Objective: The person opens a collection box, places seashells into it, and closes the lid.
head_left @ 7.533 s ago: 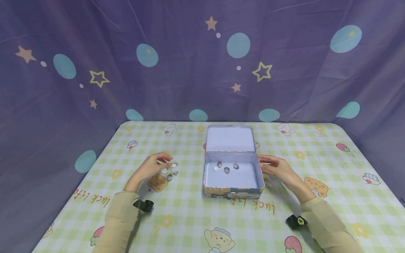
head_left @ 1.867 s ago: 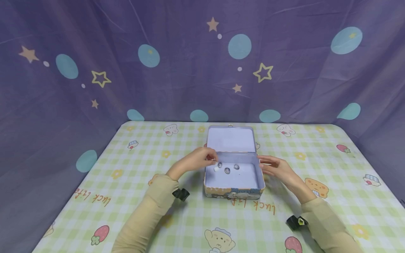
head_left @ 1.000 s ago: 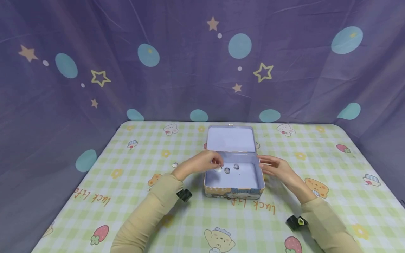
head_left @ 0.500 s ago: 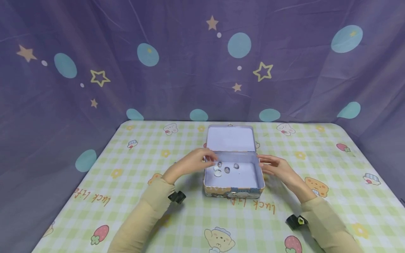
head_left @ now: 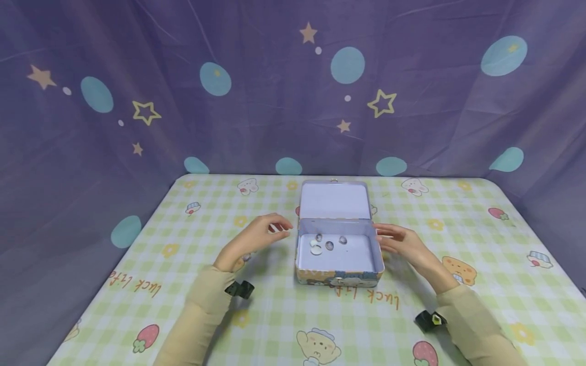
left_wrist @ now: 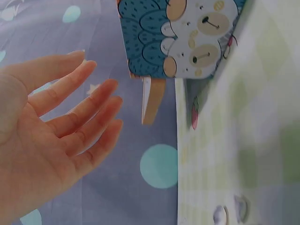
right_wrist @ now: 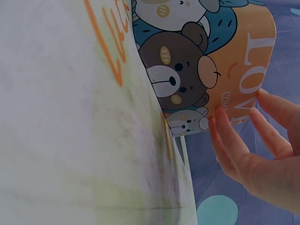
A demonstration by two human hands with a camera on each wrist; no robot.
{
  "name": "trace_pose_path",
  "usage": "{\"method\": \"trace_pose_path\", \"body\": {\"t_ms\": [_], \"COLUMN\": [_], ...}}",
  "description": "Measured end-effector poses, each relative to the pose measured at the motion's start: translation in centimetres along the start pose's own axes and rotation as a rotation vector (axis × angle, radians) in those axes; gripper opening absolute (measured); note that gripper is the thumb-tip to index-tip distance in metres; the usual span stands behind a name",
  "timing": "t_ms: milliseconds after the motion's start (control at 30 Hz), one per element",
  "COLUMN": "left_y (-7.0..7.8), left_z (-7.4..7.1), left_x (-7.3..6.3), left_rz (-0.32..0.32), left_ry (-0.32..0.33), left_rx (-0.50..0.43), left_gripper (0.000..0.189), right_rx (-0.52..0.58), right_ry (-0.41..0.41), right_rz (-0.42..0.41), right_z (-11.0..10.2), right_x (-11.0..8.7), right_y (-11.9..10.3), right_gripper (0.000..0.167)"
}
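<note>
An open tin box [head_left: 339, 277] with cartoon animals stands upright on the table, its lid tipped back. Several small shells lie inside toward the left: a white shell [head_left: 316, 249] and greyish ones, such as the grey shell [head_left: 329, 245]. My left hand [head_left: 256, 236] hovers just left of the box, fingers loosely extended and holding nothing. Partly hidden under that wrist is another shell [head_left: 246, 257]; two shells on the cloth, one a pale shell [left_wrist: 219, 215], show in the left wrist view. My right hand [head_left: 405, 249] touches the box's right wall with its fingertips.
A green checked tablecloth [head_left: 274, 325] with printed characters covers the table. A purple curtain [head_left: 261, 122] hangs behind its far edge. Each forearm carries a dark wrist camera, the left camera [head_left: 240, 290] and the right camera [head_left: 429, 321].
My left hand moved from the table's left shells into the box, let go of a white shell there, then withdrew leftward. My right hand has stayed at the box's right side.
</note>
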State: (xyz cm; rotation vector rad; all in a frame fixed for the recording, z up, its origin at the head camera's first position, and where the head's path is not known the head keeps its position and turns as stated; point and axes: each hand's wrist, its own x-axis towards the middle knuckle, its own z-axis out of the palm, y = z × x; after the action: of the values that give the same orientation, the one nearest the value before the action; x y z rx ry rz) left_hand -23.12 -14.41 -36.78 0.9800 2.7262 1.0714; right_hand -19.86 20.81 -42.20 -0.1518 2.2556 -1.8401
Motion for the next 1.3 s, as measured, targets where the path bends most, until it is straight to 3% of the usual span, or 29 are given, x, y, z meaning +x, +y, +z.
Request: {"method": "trace_pose_path", "body": {"t_ms": [300, 733, 1100, 1300], "left_y": [-1.4, -3.4, -5.0, -6.1], "left_z": [-0.6, -1.4, -1.9, -1.8], "left_x": [-1.1, -2.4, -3.0, -3.3], "left_rz": [-0.1, -0.158, -0.252, -0.256], "left_ry": [0.025, 0.077, 0.067, 0.059], "left_rx": [-0.049, -0.103, -0.131, -0.123], "left_gripper": [0.016, 0.023, 0.025, 0.024], "right_rx": [0.002, -0.028, -0.008, 0.002], "right_ry": [-0.001, 0.021, 0.012, 0.002], "right_rz": [0.007, -0.009, -0.012, 0.004], "right_z": [0.0, 0.1, 0.0, 0.1], "right_x": [0.0, 0.1, 0.0, 0.0], "right_y": [0.0, 0.4, 0.2, 0.0], "right_gripper": [0.057, 0.054, 0.054, 0.057]}}
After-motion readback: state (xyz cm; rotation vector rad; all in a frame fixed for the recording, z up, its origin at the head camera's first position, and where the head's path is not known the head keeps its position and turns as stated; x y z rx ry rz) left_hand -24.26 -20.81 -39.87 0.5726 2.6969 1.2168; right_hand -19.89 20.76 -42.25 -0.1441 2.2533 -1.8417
